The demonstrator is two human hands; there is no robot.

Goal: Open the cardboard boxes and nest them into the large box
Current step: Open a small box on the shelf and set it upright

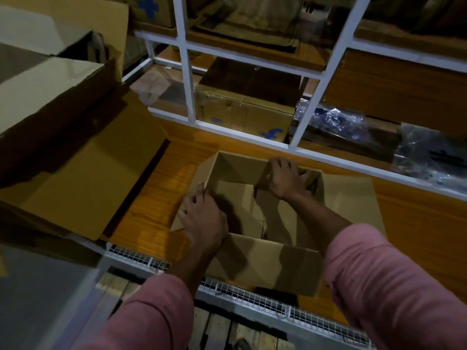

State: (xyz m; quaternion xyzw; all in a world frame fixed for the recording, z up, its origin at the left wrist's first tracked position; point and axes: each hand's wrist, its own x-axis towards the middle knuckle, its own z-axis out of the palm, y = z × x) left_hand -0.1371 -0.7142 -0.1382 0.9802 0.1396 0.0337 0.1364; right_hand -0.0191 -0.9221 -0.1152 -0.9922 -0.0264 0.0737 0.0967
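Cardboard box [265, 258] under both hands; blue logo [271, 133] seemingly "f".

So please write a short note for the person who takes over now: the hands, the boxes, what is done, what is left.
Left hand: open, pressing on the small box's left flap.
Right hand: open, fingers spread on the far inner flap.
The small box stands open on the wooden table, its right and near flaps folded out.
The large box lies to the left, open.
Done: small box mostly opened.
Left: finish the flaps, then nest it in the large box.
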